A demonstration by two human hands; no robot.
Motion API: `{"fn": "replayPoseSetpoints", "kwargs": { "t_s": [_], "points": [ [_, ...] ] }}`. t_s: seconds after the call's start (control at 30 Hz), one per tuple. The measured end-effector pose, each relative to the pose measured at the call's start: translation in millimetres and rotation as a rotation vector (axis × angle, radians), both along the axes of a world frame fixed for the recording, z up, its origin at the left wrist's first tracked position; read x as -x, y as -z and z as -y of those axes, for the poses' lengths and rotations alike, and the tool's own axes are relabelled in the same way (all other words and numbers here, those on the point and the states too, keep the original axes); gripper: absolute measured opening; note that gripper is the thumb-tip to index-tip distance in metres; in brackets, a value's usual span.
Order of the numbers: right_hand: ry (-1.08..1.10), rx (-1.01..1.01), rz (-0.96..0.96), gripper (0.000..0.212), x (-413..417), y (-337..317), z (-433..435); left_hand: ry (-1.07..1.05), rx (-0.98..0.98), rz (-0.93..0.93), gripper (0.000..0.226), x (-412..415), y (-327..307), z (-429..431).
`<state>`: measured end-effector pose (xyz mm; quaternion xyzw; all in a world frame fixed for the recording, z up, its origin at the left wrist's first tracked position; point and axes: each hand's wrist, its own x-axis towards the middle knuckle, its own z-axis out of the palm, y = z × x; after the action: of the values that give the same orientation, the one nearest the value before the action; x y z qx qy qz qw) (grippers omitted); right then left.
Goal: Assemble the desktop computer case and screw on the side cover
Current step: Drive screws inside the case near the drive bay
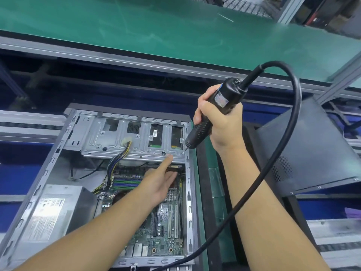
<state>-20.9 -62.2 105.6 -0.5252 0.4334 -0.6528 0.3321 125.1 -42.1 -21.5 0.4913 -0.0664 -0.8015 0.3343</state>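
open computer case [188,202] lies on its side on the bench, interior facing up, motherboard [168,222] and grey power supply [58,208] showing. right hand [222,122] wraps fully round a black electric screwdriver [230,90], held tilted, bit tip down at the near right corner of the metal drive cage [117,141]. thick black cable [283,153] loops up over the hand and down past the right forearm. left hand [160,180] is open, fingers straight, reaching over the motherboard, index fingertip [169,157] touching the cage's lower edge just left of the bit. black side cover [312,149] is off the case, propped tilted to its right. green conveyor belt [156,26] runs behind.
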Motion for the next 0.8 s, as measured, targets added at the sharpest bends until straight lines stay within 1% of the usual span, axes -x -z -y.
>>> {"fn": "replayPoseSetpoints", "kwargs": {
  "t_s": [0.07, 0.17, 0.33, 0.47, 0.6, 0.7, 0.8],
  "points": [
    [0.003, -0.008, 0.005, 0.025, 1.5, 1.6, 1.1, -0.014, -0.019, 0.000, 0.080, 2.2, 4.4, 1.9],
    [-0.003, -0.015, 0.010, 0.023, 1.6, 3.5, 1.9, -0.013, -0.038, -0.001, 0.073, 2.5, 9.9, 4.8],
    [-0.004, -0.028, 0.009, 0.020, -0.1, 4.1, 2.6, -0.043, -0.019, 0.000, 0.057, 4.6, 13.6, 5.5],
    [-0.009, -0.024, 0.001, 0.019, -0.9, 3.9, 3.3, -0.023, -0.029, 0.001, 0.045, 5.1, 14.9, 6.2],
    [-0.002, -0.014, 0.004, 0.022, -1.2, 3.4, 3.3, -0.027, -0.021, 0.005, 0.047, 5.1, 16.6, 6.5],
    [0.005, -0.012, 0.008, 0.020, -0.9, 4.3, 4.3, -0.041, -0.015, 0.005, 0.038, 5.0, 17.0, 6.7],
    [0.007, -0.014, 0.014, 0.018, -0.2, 5.6, 5.3, -0.039, -0.016, 0.012, 0.035, 4.7, 17.6, 6.7]
  ]
}}
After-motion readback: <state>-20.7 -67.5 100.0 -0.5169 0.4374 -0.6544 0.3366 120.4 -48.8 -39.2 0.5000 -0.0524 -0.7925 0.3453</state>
